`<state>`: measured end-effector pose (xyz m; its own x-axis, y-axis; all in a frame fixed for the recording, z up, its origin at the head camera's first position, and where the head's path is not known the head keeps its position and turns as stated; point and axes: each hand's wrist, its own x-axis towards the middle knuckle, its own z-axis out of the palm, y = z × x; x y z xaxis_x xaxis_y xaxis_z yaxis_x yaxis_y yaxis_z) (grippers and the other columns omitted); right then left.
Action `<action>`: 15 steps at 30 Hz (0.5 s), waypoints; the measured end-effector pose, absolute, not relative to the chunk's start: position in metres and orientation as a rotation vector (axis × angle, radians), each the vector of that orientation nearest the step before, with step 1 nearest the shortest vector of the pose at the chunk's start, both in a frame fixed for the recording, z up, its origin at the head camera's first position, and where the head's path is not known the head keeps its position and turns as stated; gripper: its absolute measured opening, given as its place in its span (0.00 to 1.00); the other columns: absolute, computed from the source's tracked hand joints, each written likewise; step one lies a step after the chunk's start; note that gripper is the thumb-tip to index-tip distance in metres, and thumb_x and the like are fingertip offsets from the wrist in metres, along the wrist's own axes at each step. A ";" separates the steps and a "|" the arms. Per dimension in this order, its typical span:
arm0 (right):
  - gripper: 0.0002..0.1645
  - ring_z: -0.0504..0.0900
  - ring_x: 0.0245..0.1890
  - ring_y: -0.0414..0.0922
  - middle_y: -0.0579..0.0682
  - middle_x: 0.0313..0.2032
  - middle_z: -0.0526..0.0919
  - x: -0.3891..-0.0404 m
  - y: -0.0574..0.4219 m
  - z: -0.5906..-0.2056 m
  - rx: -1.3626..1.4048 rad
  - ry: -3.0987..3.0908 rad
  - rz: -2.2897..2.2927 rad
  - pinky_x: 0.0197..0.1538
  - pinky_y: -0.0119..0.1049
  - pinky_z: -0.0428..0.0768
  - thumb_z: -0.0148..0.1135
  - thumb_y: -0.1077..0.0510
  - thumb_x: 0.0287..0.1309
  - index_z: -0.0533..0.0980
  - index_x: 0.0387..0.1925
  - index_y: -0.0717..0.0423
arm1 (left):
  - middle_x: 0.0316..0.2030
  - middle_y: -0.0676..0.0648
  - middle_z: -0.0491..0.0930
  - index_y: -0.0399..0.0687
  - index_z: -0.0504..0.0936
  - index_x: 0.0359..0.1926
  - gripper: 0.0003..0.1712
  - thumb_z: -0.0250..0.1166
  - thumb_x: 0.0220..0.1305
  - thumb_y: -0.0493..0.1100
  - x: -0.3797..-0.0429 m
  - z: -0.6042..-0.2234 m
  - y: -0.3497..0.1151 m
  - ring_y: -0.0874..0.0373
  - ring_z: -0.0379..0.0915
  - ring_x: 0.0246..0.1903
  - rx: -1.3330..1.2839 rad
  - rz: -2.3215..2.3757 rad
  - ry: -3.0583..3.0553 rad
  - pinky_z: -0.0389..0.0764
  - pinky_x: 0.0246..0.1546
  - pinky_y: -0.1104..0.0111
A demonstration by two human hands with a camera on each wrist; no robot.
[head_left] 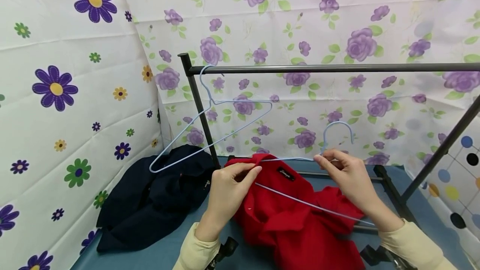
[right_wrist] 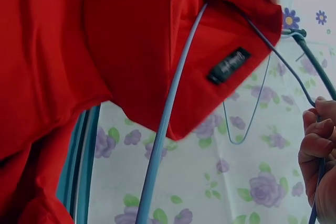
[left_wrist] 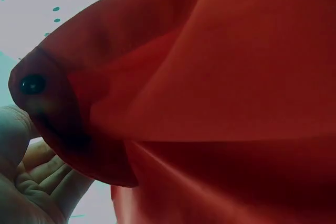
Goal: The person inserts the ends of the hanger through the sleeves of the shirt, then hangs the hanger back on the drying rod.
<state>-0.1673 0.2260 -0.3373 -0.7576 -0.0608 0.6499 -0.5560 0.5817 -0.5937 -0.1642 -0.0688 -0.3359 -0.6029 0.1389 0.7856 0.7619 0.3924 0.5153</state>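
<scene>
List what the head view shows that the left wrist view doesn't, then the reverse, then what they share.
Only the head view: the dark garment lying on the left, the pale blue hanger hooked over the rail, and the black label inside the red garment.

Only the left wrist view: a close look at what seems to be a dark round button on the red garment.

Both: the red garment, with the left hand at its edge.

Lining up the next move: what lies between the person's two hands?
In the head view, part of the red shirt, its black label and part of the blue hanger lie there.
</scene>
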 end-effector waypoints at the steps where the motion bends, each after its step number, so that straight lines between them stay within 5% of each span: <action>1: 0.03 0.78 0.19 0.38 0.45 0.29 0.84 -0.168 0.225 -0.338 0.494 -2.223 1.121 0.24 0.30 0.71 0.67 0.60 0.66 0.85 0.39 0.52 | 0.36 0.48 0.89 0.43 0.91 0.40 0.08 0.73 0.62 0.41 -0.163 -0.335 -0.067 0.63 0.83 0.32 -0.780 -1.207 -1.990 0.83 0.35 0.73; 15: 0.07 0.79 0.21 0.35 0.45 0.30 0.85 -0.172 0.202 -0.338 0.551 -2.131 1.152 0.23 0.27 0.70 0.68 0.65 0.63 0.85 0.38 0.50 | 0.40 0.49 0.89 0.43 0.91 0.43 0.10 0.73 0.64 0.43 -0.153 -0.327 -0.039 0.63 0.84 0.37 -0.893 -1.215 -1.995 0.82 0.40 0.74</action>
